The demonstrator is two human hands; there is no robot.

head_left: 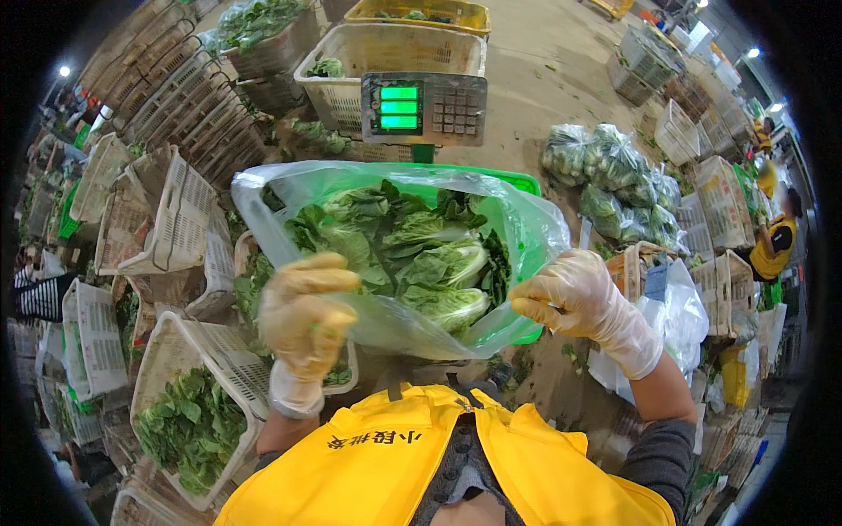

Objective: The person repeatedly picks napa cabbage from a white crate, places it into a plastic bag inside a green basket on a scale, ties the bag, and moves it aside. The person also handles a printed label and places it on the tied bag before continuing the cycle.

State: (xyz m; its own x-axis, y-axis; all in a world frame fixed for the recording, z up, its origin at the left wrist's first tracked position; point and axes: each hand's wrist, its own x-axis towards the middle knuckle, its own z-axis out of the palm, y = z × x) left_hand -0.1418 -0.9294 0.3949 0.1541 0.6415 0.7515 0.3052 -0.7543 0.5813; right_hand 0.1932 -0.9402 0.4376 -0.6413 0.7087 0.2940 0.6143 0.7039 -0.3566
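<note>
A clear plastic bag (pixel 401 322) lies wide-mouthed before me, filled with heads of leafy green lettuce or cabbage (pixel 434 263). Under it is a green tray (pixel 523 184), beneath the lit display of a digital scale (pixel 424 108). My right hand (pixel 559 289), in a pale glove, pinches the bag's right rim; a small dark thing shows at its fingers. At the bag's left front edge, my left hand (pixel 306 322), also gloved, is blurred by motion. Its thumb and fingers are apart, and I see nothing held in them.
A white crate of loose greens (pixel 191 421) tilts at my left, near stacked crates (pixel 164 217). Behind the scale stands a white crate (pixel 395 49). Bagged vegetables (pixel 612 174) lie on the floor at right, beyond plastic bags (pixel 674 315). A person in a yellow vest (pixel 776 240) is farther right.
</note>
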